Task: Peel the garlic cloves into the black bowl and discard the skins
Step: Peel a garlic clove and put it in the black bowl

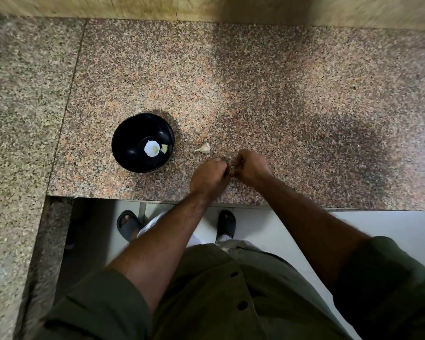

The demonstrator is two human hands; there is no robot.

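Note:
A black bowl [130, 133] stands on the speckled granite counter [255, 94], with pale peeled garlic pieces [164, 148] lying at its bottom beside a bright glare spot. An unpeeled garlic clove [203, 148] lies on the counter just right of the bowl. My left hand [209, 179] and my right hand [252, 166] meet fingertip to fingertip near the counter's front edge, right of the bowl. Both are closed around something small between them, mostly hidden by the fingers; it looks like a garlic clove.
The counter's front edge [206, 203] runs just below my hands, with the white floor and my black slippers [226, 223] beneath. A second granite slab [17, 119] adjoins on the left. A wall [206, 6] closes the back.

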